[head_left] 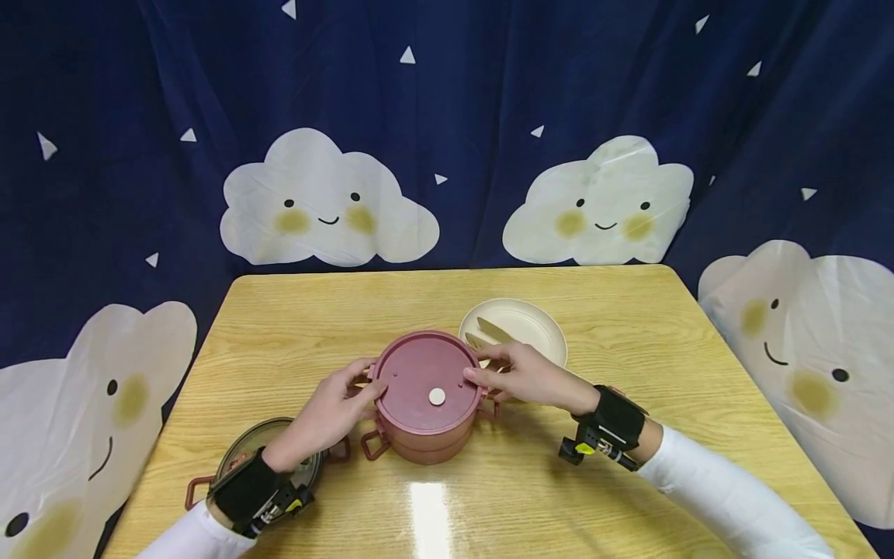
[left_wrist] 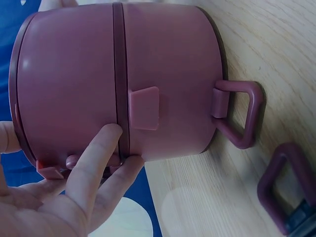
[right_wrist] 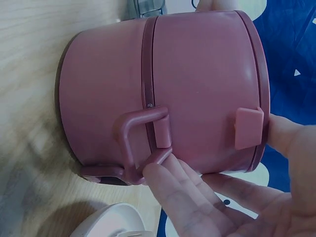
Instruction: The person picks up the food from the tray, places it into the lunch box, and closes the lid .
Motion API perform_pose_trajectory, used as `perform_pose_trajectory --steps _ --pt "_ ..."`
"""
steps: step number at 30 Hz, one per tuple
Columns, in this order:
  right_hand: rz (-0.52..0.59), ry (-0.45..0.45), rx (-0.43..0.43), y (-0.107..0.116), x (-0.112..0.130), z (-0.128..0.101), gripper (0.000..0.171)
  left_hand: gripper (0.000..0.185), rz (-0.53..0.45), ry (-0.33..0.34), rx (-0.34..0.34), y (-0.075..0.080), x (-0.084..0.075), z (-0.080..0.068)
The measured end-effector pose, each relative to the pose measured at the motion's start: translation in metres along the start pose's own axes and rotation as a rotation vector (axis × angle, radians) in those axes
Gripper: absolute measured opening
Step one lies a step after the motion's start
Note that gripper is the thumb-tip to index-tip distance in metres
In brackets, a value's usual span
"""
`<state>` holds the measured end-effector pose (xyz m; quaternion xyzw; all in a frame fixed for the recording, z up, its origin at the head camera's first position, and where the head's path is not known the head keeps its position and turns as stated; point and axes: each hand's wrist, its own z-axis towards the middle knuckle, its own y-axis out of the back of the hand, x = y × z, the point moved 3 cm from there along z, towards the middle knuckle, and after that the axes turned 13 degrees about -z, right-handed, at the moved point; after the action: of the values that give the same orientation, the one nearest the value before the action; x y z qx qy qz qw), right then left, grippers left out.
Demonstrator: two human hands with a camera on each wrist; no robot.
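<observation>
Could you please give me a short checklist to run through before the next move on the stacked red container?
1. Left hand on the stacked red container: ok, fingers touch its side near the lid.
2. Right hand on the container: ok, fingers rest against the opposite side, thumb at the lid rim.
3. Lid seated flat: ok in the head view.
4. Side clips fastened: cannot tell.
5. Container flat on the table: ok.
6. Room around it: not ok, a cream plate lies close behind the right hand and a glass-lidded dish under the left wrist.
</observation>
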<state>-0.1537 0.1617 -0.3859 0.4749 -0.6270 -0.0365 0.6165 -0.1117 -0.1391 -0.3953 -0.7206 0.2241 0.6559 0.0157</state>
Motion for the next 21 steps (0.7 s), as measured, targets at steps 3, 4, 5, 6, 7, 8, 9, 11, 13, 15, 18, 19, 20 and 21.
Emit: perform_pose_trajectory --steps 3,4,5,6,7,8,9,11,13,15,18,19,20,21 --pt "0.007 -0.010 0.003 -0.001 -0.001 -0.004 0.033 0.044 0.007 0.005 0.002 -0.002 0.001 0.001" --pt "0.011 -0.012 0.003 -0.001 -0.001 -0.005 0.033 0.044 0.002 0.007 0.007 -0.002 0.001 0.001" --pt "0.012 -0.014 0.004 -0.001 -0.001 -0.007 0.033 0.045 0.000 0.008 0.009 -0.003 0.001 0.001" --pt "0.007 -0.013 0.003 -0.001 -0.001 -0.008 0.033 0.045 -0.007 0.011 0.012 -0.003 0.001 0.001" --pt "-0.001 -0.008 0.002 -0.001 -0.001 -0.009 0.033 0.045 -0.014 0.007 0.019 -0.003 0.001 0.001" --pt "-0.010 0.000 0.000 -0.001 -0.001 -0.010 0.033 0.046 -0.006 0.001 0.022 -0.003 0.000 0.001" --pt "-0.021 0.011 -0.003 -0.001 -0.002 -0.011 0.034 0.046 0.005 -0.006 0.027 -0.003 0.000 0.001" --pt "-0.034 0.048 -0.019 0.000 -0.002 -0.013 0.036 0.047 0.019 -0.015 0.032 -0.002 -0.002 0.001" --pt "-0.046 0.089 -0.043 0.001 -0.004 -0.016 0.038 0.049 0.039 -0.026 0.032 0.000 -0.002 0.001" --pt "-0.045 0.126 -0.069 0.002 -0.006 -0.020 0.042 0.053 0.053 -0.033 0.026 0.003 -0.002 0.000" --pt "-0.030 0.169 -0.096 0.004 -0.010 -0.025 0.045 0.060 -0.003 -0.044 0.050 0.006 0.000 -0.002" --pt "-0.025 0.182 -0.098 0.004 -0.010 -0.026 0.047 0.062 -0.037 -0.044 0.064 0.007 0.000 -0.002" --pt "-0.021 0.196 -0.099 0.004 -0.011 -0.027 0.047 0.064 -0.070 -0.047 0.081 0.007 0.000 -0.003" --pt "-0.016 0.209 -0.096 0.004 -0.011 -0.027 0.047 0.065 -0.105 -0.047 0.098 0.007 0.001 -0.003"
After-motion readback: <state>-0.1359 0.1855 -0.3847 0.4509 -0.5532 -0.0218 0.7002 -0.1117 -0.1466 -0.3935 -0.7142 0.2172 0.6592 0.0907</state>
